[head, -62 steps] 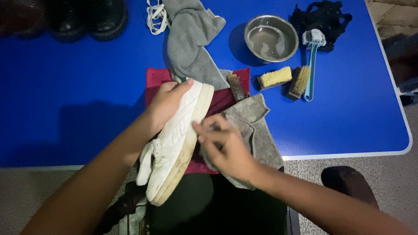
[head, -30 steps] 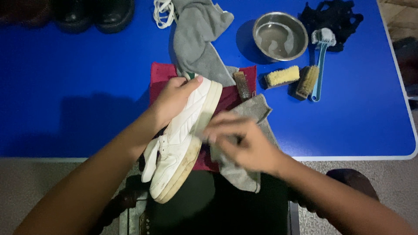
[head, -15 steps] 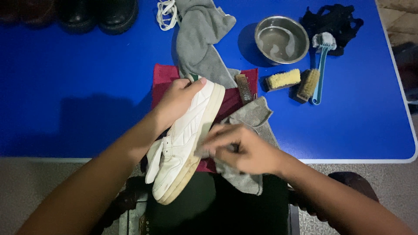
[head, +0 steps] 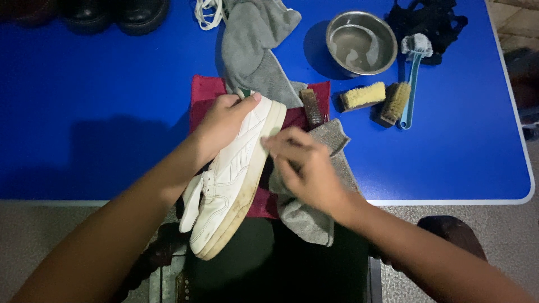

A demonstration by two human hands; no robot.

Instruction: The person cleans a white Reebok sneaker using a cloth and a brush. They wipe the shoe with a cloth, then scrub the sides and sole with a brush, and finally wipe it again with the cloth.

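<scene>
My left hand (head: pixel 222 123) grips the heel end of a white sneaker (head: pixel 233 177), which is tilted on its side over a dark red cloth (head: pixel 205 92) at the table's near edge. The sneaker's toe hangs past the edge towards me. My right hand (head: pixel 306 168) holds a grey cloth (head: pixel 311 216) and presses it against the sneaker's sole edge near the heel. The cloth's lower end droops off the table.
On the blue table (head: pixel 84 112) lie a second grey cloth (head: pixel 252 47), a steel bowl of water (head: pixel 359 42), a small brown brush (head: pixel 311 106), two bristle brushes (head: pixel 365 95), a blue-handled brush (head: pixel 412 78), black fabric (head: pixel 429 19), white laces (head: pixel 208 11) and black shoes (head: pixel 132 14).
My right hand with the grey cloth has slid up along the sneaker's sole edge towards the heel. My left hand keeps its grip on the sneaker.
</scene>
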